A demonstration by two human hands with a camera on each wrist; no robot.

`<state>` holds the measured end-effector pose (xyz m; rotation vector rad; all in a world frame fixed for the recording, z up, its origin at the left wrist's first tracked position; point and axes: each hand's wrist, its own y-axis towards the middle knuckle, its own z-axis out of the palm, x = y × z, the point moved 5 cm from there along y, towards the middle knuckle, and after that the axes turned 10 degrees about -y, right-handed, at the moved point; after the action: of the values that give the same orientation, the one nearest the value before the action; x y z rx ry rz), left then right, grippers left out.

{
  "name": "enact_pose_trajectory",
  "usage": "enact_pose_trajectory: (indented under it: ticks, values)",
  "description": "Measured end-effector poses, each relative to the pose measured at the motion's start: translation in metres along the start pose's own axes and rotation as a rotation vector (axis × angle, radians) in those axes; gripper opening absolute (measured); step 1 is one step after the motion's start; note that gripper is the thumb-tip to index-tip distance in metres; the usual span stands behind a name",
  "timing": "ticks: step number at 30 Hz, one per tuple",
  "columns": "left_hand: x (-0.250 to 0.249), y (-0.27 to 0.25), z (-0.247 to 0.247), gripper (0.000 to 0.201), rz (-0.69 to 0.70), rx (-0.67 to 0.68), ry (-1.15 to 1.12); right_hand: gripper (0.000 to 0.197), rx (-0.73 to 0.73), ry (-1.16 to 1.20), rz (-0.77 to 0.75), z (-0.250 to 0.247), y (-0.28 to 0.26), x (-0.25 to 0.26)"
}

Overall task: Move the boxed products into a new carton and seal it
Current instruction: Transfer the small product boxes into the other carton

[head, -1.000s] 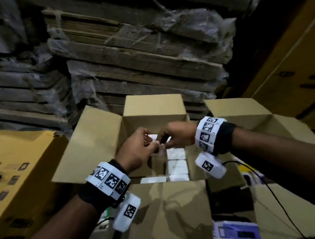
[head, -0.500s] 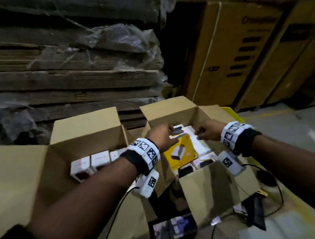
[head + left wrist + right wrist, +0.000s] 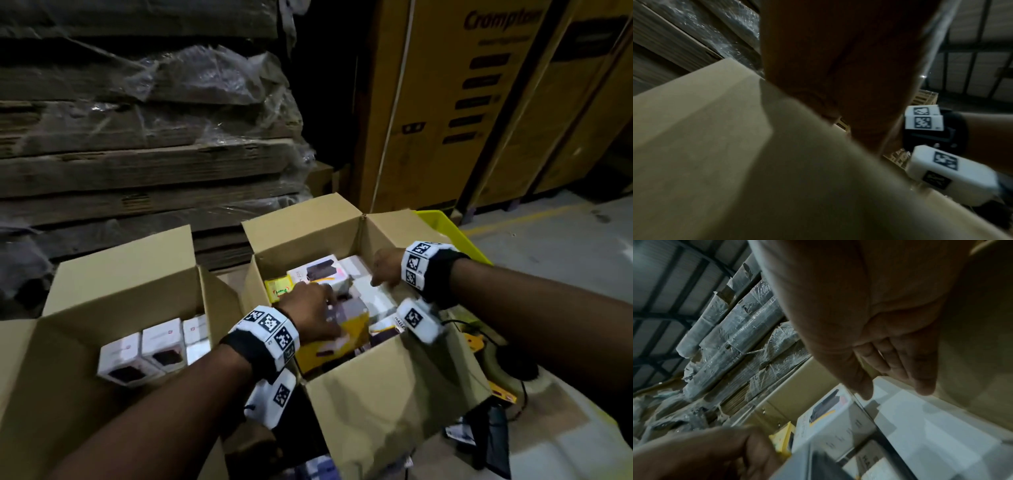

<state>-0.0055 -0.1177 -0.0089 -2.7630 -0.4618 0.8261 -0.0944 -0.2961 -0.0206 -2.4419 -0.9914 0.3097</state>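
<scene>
Two open brown cartons stand side by side. The left carton (image 3: 126,274) holds rows of white boxes (image 3: 161,339). The right carton (image 3: 394,394) holds mixed boxes, among them a yellow box (image 3: 329,349) and a white box with a dark picture (image 3: 318,270). My left hand (image 3: 318,315) is down inside the right carton, fingers curled on a small grey-white box (image 3: 347,305). My right hand (image 3: 385,274) reaches in from the right. Its fingers (image 3: 925,386) are straight and spread, tips at a plain white box (image 3: 920,426). The left wrist view shows mostly a carton flap (image 3: 715,146).
A stack of flattened cardboard in plastic wrap (image 3: 137,154) rises behind the cartons. Tall printed cartons (image 3: 462,102) stand at the back right. A yellow bin (image 3: 455,236) sits behind the right carton. Black cables and a device (image 3: 513,370) lie on the floor at the right.
Both hands left the left carton, where they were at a white box, and moved right into the right carton. My head turned right with them.
</scene>
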Motion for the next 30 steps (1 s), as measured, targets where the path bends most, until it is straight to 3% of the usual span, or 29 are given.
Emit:
enact_pose_trajectory:
  ticks: [2,4,8,12,19,24,27,30]
  values:
    - [-0.006,-0.007,0.009,0.049,0.036,0.11,-0.012,0.036,0.044,-0.032,-0.017,-0.002,0.0,0.008]
    - [-0.008,-0.012,0.016,0.055,0.056,0.173,-0.015,0.028,0.077,-0.05,-0.058,-0.003,0.004,0.019]
    - [-0.005,-0.018,0.02,0.042,0.053,0.274,-0.078,0.057,0.131,0.016,-0.143,-0.008,0.016,0.043]
    - [-0.007,-0.021,0.016,0.059,0.097,0.235,-0.062,0.062,-0.028,-0.095,-0.204,-0.022,0.021,0.07]
    - [-0.009,-0.019,0.012,0.066,0.181,0.17,-0.022,0.08,-0.193,-0.328,-0.246,-0.015,0.028,0.077]
    - [-0.002,-0.019,0.011,0.06,0.167,0.18,-0.073,0.09,-0.22,-0.396,-0.222,-0.011,0.026,0.08]
    - [-0.002,-0.02,0.01,0.056,0.164,0.19,-0.129,0.09,-0.164,-0.377,-0.27,-0.014,0.021,0.082]
    - [0.0,-0.017,0.0,0.045,0.159,0.086,-0.27,0.1,-0.1,-0.231,-0.261,-0.026,0.012,0.071]
